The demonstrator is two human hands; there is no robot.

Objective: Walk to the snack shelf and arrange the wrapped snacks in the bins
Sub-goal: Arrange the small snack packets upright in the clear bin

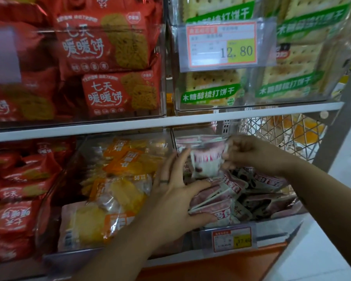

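Observation:
Both of my hands are inside the clear lower-right bin [276,219], which holds several pink-and-white wrapped snacks [257,183]. My right hand [251,153] pinches one pink-and-white packet [206,163] by its top edge and holds it upright above the pile. My left hand [174,191], with a ring on one finger, has its fingers spread; the fingertips touch that packet's left side and the thumb rests on a stack of packets [213,201] at the bin's front.
Left of it stands a clear bin of orange-and-yellow packets [118,191], then red packets [18,199]. The upper shelf [170,121] carries bins of red biscuit packs [109,47] and green-labelled crackers [292,57]. A price tag [231,239] hangs below; a wire basket [282,128] stands behind.

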